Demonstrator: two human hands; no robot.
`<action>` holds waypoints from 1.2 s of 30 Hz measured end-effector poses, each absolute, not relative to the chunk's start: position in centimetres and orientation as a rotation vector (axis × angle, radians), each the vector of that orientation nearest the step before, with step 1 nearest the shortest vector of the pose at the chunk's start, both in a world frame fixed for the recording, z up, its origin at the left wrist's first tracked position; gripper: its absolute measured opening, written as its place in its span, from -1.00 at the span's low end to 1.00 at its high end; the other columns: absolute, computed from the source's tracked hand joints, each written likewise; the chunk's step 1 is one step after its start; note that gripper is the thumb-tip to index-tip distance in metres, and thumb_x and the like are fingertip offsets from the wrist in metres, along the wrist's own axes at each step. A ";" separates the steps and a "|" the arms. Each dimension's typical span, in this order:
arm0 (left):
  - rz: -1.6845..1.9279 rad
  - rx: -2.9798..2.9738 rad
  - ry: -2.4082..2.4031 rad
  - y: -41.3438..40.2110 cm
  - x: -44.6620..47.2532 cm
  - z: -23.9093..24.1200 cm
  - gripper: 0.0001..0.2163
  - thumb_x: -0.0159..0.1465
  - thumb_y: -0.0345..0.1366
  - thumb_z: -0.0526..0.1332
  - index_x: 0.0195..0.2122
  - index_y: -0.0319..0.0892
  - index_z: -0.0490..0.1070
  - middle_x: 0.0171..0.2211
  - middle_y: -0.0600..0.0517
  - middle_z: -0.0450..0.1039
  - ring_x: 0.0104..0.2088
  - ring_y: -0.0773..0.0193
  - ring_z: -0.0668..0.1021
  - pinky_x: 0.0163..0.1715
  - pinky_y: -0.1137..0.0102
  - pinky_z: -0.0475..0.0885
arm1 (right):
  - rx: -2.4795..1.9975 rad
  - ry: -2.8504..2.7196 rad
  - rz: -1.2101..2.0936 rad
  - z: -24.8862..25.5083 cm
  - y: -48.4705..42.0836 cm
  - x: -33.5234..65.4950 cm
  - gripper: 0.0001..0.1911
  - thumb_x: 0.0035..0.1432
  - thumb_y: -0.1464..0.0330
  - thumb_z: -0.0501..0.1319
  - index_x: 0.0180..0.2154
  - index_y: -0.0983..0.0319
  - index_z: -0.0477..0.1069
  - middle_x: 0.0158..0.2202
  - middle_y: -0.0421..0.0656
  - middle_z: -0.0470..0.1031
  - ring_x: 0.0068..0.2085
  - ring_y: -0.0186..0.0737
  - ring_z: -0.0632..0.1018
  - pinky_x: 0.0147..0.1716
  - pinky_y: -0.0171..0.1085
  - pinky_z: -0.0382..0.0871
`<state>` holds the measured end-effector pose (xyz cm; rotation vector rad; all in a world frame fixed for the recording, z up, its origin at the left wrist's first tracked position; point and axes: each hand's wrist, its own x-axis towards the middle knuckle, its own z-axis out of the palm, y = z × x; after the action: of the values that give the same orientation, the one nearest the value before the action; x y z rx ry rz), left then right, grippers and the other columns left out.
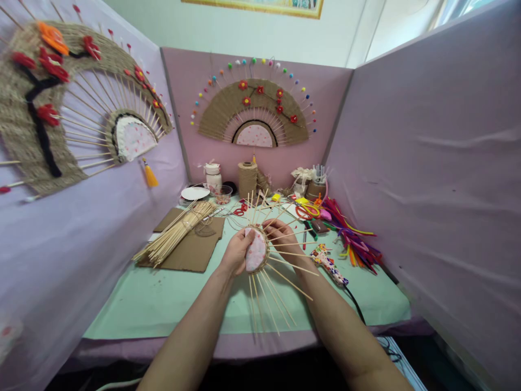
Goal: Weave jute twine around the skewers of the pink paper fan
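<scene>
A small semicircular fan base (256,255), covered in white cloth with pink spots, stands in the middle of the head view. Thin wooden sticks (289,282) spread outward from its curved, twine-edged rim. My left hand (235,252) grips the base by its straight side, thumb lying across the cloth. On the far side, my right hand (285,239) reaches in behind the sticks, with its fingers closed together at the upper part of the rim. Whatever those fingers pinch is too small and partly hidden to make out.
Sticks lie bundled (179,233) on brown cardboard (203,255) at left. A twine spool (247,180) and red scissors (241,209) are behind. To the right are a patterned glue gun (330,266) with a black cord and colourful pipe cleaners (354,239). Finished fans (260,103) hang on the partitions.
</scene>
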<state>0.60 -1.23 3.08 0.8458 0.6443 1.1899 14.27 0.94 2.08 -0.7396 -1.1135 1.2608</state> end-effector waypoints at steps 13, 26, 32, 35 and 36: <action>1.218 1.019 0.815 -1.0 0.6 2.8 -0.53 -0.07 -0.20 0.37 -0.22 -0.16 0.15 -0.53 0.12 0.46 -0.63 0.39 0.44 -0.63 0.52 0.27 | -0.739 -1.098 1.324 2.6 0.1 14.1 -0.86 -0.20 0.45 0.20 -0.45 0.19 0.38 -0.55 -0.30 0.38 -0.57 -0.39 0.36 -0.57 -0.39 0.23; 1.258 1.129 0.795 -1.6 0.9 3.2 -0.53 -0.03 -0.27 0.33 -0.16 -0.12 0.09 -0.53 0.13 0.46 -0.62 0.35 0.46 -0.63 0.51 0.30 | -0.652 -0.963 1.368 2.8 -0.2 14.0 -0.80 -0.22 0.49 0.23 -0.43 0.19 0.36 -0.50 -0.32 0.39 -0.54 -0.42 0.35 -0.55 -0.41 0.21; 1.232 1.157 0.778 -1.8 0.9 3.2 -0.50 -0.02 -0.25 0.33 -0.13 -0.13 0.09 -0.51 0.14 0.44 -0.61 0.37 0.46 -0.62 0.51 0.29 | -0.660 -1.005 1.321 2.2 0.3 14.1 -0.88 -0.19 0.48 0.24 -0.48 0.21 0.39 -0.50 -0.31 0.39 -0.51 -0.42 0.37 -0.48 -0.38 0.26; 1.144 1.183 0.757 -2.0 0.8 3.4 -0.50 -0.01 -0.23 0.33 -0.11 -0.14 0.11 -0.54 0.16 0.42 -0.64 0.40 0.43 -0.66 0.54 0.25 | -0.674 -0.966 1.215 2.1 0.9 14.5 -0.79 -0.18 0.46 0.27 -0.38 0.17 0.41 -0.41 -0.29 0.43 -0.40 -0.37 0.43 -0.37 -0.35 0.31; 1.105 1.185 0.738 -2.1 0.8 3.4 -0.50 -0.01 -0.22 0.33 -0.11 -0.14 0.11 -0.54 0.16 0.42 -0.65 0.41 0.42 -0.67 0.55 0.24 | -0.675 -0.979 1.206 2.1 1.1 14.5 -0.73 -0.19 0.45 0.30 -0.33 0.15 0.41 -0.33 -0.27 0.46 -0.32 -0.33 0.46 -0.31 -0.33 0.33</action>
<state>0.80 -2.07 3.42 1.1849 0.7378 1.1054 14.53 1.08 2.08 -0.6751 -0.9788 1.2061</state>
